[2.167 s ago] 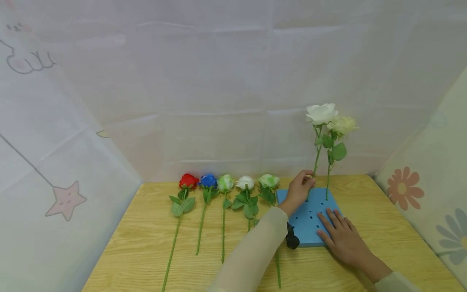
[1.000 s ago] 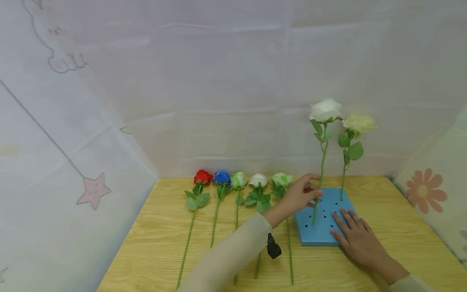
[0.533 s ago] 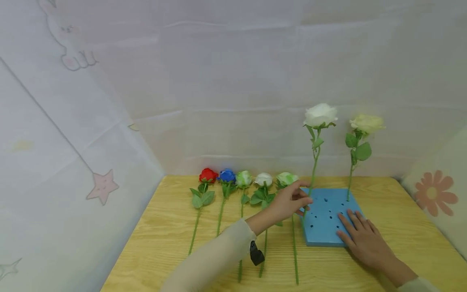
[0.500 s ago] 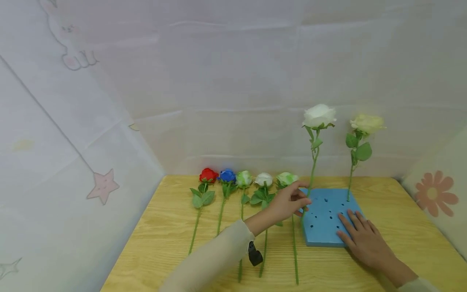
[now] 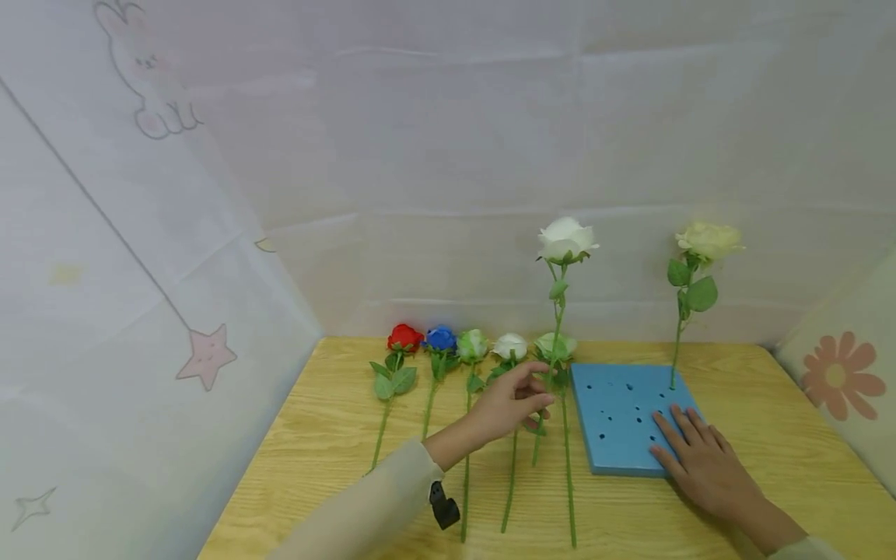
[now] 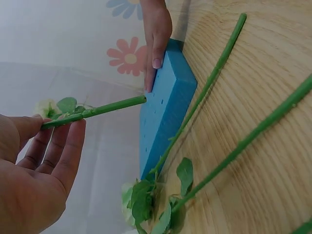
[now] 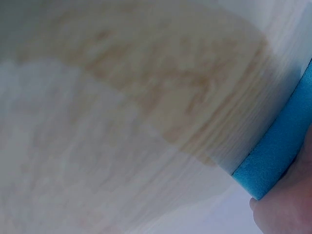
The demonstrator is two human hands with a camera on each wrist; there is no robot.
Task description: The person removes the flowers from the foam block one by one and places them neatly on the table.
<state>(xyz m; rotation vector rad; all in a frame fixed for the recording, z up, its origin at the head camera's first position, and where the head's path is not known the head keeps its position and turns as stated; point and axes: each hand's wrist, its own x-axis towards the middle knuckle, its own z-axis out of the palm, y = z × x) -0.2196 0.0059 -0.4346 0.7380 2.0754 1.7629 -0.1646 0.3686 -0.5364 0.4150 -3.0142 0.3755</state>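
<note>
My left hand (image 5: 505, 406) pinches the green stem of a white rose (image 5: 565, 239), held upright above the row of lying roses. In the left wrist view the stem (image 6: 112, 107) passes between thumb and fingertips, and its cut lower end is free in the air. My right hand (image 5: 710, 467) lies with straight, spread fingers on the front right corner of a blue foam block (image 5: 612, 455) that has several small holes. A pale yellow rose (image 5: 710, 239) stands upright in a hole at the block's back right. The right wrist view shows only the block's edge (image 7: 278, 151) and part of the hand.
Left of the block, several roses lie in a row, stems toward me: red (image 5: 404, 337), blue (image 5: 440, 338), green-white (image 5: 472, 344), white (image 5: 510, 346) and another green-white (image 5: 560, 344). They rest on a wooden table (image 5: 315, 435). A printed cloth (image 5: 448, 155) hangs behind.
The white rose's stem stood at the block's holes; my left hand has drawn it out and carried it left, off the block. My right hand stays on the block. The head view has shifted.
</note>
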